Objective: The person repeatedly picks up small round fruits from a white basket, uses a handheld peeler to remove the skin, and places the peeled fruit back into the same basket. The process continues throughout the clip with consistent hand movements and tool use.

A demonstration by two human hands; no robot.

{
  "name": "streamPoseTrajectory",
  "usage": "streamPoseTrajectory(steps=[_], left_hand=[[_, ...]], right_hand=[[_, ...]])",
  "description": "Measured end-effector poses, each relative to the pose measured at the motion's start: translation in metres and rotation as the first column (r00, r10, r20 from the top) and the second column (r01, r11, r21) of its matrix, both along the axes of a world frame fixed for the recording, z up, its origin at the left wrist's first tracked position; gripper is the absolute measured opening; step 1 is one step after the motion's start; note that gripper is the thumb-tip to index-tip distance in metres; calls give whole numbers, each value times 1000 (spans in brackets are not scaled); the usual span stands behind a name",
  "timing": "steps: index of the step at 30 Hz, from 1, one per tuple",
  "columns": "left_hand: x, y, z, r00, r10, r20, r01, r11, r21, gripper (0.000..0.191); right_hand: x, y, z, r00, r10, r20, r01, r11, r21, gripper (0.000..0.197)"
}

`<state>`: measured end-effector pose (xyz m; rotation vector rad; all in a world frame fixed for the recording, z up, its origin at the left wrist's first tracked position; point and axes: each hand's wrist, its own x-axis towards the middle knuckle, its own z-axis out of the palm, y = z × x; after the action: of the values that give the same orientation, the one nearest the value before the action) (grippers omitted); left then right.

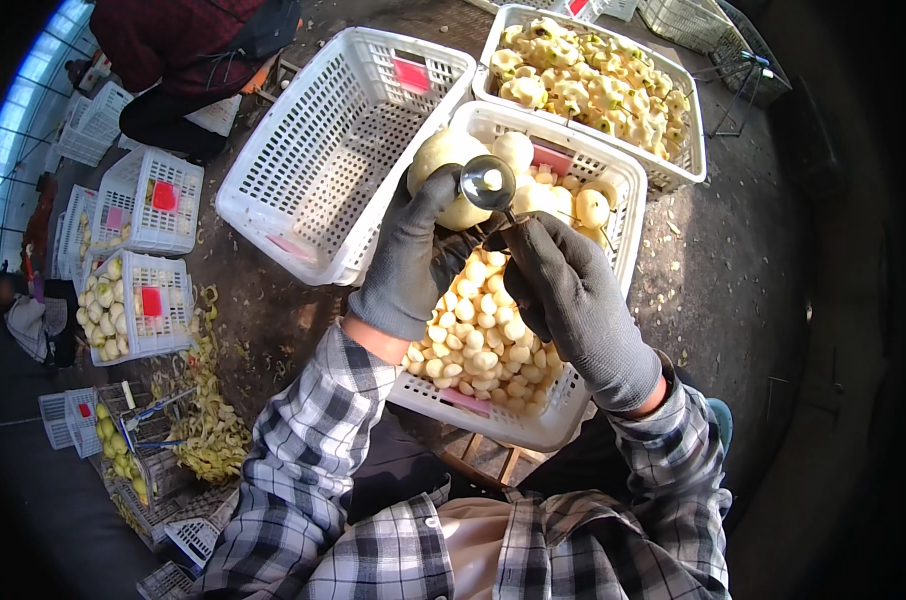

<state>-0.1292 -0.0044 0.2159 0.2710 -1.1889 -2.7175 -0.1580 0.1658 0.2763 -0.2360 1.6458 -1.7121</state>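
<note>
My left hand [412,266], in a grey knit glove with a dark palm, grips a large peeled pale fruit [447,159], which looks like a pear. In my right hand [573,292], gloved the same way, is the thin handle of a metal scoop [488,182]. The scoop's round bowl sits in front of the fruit, near my left thumb; whether they touch I cannot tell. A small white spot shows in the bowl, either a ball or a glint. Below both hands, a white plastic crate [490,427] holds many scooped fruit balls [483,341] and several whole peeled fruits [592,208].
Left of it stands a white perforated crate [303,142]. Behind, another crate [689,142] is heaped with hollowed fruit [595,82]. Peelings [217,442] and crates of pears [149,315] lie at left. One person [175,60] bends at upper left; another [37,319] sits farther off.
</note>
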Motion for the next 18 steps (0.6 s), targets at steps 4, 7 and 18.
streamPoseTrajectory(steps=[4, 7, 18], left_hand=[[-5, 6, 1, 1000, 14, -7, -13, 998, 61, 69], [-3, 6, 6, 1000, 5, 7, -6, 999, 51, 67], [-1, 6, 14, 1000, 9, -6, -9, 999, -46, 69]], right_hand=[[-4, -3, -7, 981, -103, -166, 113, 992, 50, 39], [-4, -3, -15, 939, -86, -332, 127, 986, 104, 34], [1, -3, -17, 854, -69, -516, 173, 972, 156, 27]])
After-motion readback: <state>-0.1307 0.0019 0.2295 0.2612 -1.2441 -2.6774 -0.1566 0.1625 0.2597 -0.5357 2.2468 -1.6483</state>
